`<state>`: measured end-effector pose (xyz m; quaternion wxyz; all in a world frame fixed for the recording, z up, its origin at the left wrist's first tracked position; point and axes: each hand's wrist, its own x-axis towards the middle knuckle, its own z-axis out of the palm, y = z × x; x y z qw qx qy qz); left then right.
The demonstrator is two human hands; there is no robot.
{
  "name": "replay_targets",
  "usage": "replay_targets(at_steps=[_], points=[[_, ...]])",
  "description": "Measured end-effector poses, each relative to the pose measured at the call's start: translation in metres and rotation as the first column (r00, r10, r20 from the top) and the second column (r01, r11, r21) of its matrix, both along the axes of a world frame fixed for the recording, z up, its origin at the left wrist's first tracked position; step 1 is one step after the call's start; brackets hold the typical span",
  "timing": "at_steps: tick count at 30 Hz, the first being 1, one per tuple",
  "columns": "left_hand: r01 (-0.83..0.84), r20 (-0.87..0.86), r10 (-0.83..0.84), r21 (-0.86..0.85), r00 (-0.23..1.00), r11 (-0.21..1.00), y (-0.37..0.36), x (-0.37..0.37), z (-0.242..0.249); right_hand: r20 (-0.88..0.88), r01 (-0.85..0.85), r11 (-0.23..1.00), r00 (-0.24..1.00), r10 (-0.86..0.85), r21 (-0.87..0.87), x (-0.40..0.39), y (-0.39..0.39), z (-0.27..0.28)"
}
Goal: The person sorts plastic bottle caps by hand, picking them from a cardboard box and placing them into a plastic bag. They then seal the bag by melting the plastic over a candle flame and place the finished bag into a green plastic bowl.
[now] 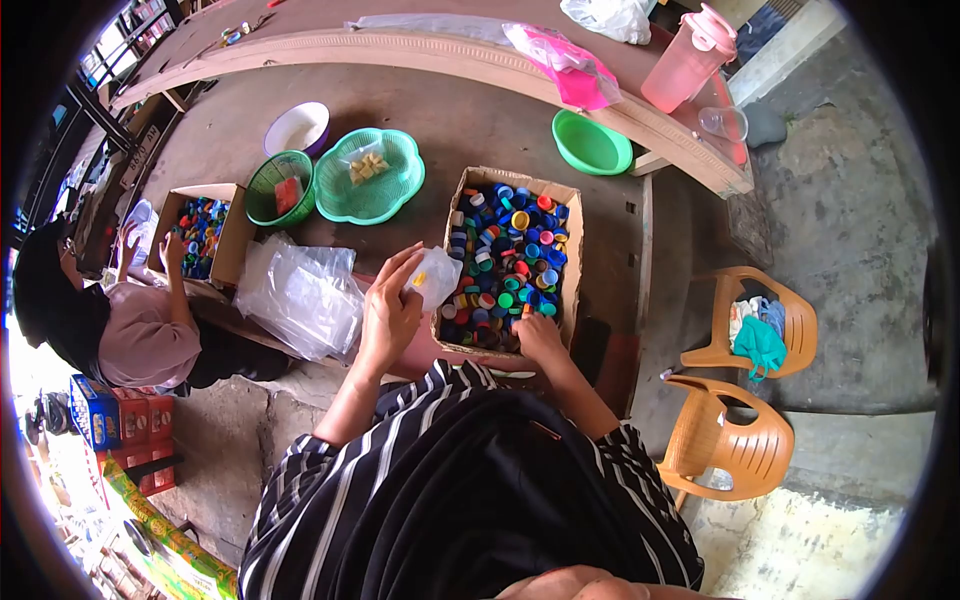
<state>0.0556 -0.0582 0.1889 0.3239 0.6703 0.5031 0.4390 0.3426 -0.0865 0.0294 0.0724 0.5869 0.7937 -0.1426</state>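
Note:
My left hand [390, 312] is closed on a small clear plastic bag [438, 280] with something yellow in it, held beside the left wall of a cardboard box [572, 262]. Plastic bottle caps [515, 248] in blue, green, red, yellow and white fill that box. At its near edge my right hand [541, 340] reaches in among the caps, fingers curled down; whatever they pinch is hidden. A stack of flat clear plastic bags [300, 295] lies left of my left hand.
Further back stand a green basin [592, 145], a scalloped green basket [400, 200], a round green basket [262, 205] and a white bowl [298, 128]. At left, another person [150, 335] handles a second box [232, 235] of caps. Orange chairs [745, 440] stand right.

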Motion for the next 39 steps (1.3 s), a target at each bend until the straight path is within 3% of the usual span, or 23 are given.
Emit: replay_targets(at_steps=[3,6,9,13,14,18,21,23,25,26,29,30,33,34,35,37,39], points=[[0.007,-0.009,-0.007,-0.002,1.0,1.0,-0.002,0.001,-0.004,-0.146,0.027,0.997,0.989,-0.015,0.079,0.007,0.001,-0.001],[0.009,-0.003,-0.009,-0.017,1.0,1.0,-0.004,0.002,-0.008,-0.306,0.192,0.978,0.939,-0.158,0.085,0.004,0.004,0.017],[0.007,0.008,-0.006,-0.051,1.0,0.999,-0.005,0.004,-0.006,-0.36,0.202,0.965,0.924,-0.13,0.169,-0.004,0.01,0.011],[0.007,0.008,-0.007,-0.071,1.0,0.997,-0.005,0.006,0.002,-0.292,0.009,0.991,0.956,0.03,0.131,-0.021,0.011,0.0],[0.009,0.015,-0.008,-0.055,1.0,0.998,-0.004,0.007,0.001,-0.213,-0.025,0.968,0.974,0.08,0.25,-0.024,0.009,-0.009],[0.01,-0.003,-0.01,0.032,1.0,0.999,0.0,0.007,-0.004,-0.123,-0.068,0.934,0.985,0.118,0.35,-0.032,0.01,-0.012],[0.021,-0.006,-0.021,0.013,1.0,1.0,-0.004,0.006,-0.002,-0.214,-0.005,0.989,0.976,0.037,0.149,-0.022,0.013,-0.006],[0.031,-0.007,-0.031,-0.024,1.0,0.999,-0.008,0.005,-0.002,-0.478,0.108,0.993,0.875,-0.077,0.038,-0.009,0.017,-0.006],[0.037,-0.018,-0.037,-0.004,0.999,0.999,-0.008,0.005,-0.008,-0.684,0.099,0.994,0.723,-0.102,-0.043,0.007,0.021,-0.009],[0.038,-0.01,-0.038,-0.003,0.999,0.999,-0.009,0.006,-0.013,-0.74,0.153,0.962,0.616,-0.271,-0.225,0.014,0.021,-0.013],[0.059,-0.017,-0.06,-0.066,0.998,0.996,-0.008,0.013,-0.02,-0.886,0.152,0.883,0.074,-0.457,-0.443,0.003,0.013,0.022],[0.063,-0.017,-0.065,-0.08,0.998,0.995,-0.006,0.016,-0.023,-0.857,0.211,0.901,0.287,-0.429,-0.38,0.004,0.016,0.036],[0.098,-0.076,-0.103,-0.071,0.992,0.993,-0.001,0.022,-0.021,-0.974,0.293,0.929,-0.1,-0.204,-0.224,-0.04,0.013,0.104],[0.105,-0.082,-0.11,-0.069,0.991,0.992,0.001,0.024,-0.02,-0.994,0.359,0.926,-0.053,-0.1,-0.112,-0.053,0.017,0.108],[0.112,-0.089,-0.118,-0.066,0.989,0.992,0.004,0.026,-0.02,-0.931,0.344,0.917,0.358,0.071,0.202,-0.056,0.019,0.119],[0.122,-0.073,-0.127,-0.076,0.989,0.99,0.008,0.028,-0.016,-0.578,0.092,0.859,0.775,0.256,0.504,-0.066,0.024,0.146],[0.109,-0.047,-0.113,-0.07,0.993,0.992,0.014,0.024,-0.012,-0.777,0.255,0.903,0.618,0.122,0.345,-0.065,0.034,0.141]])
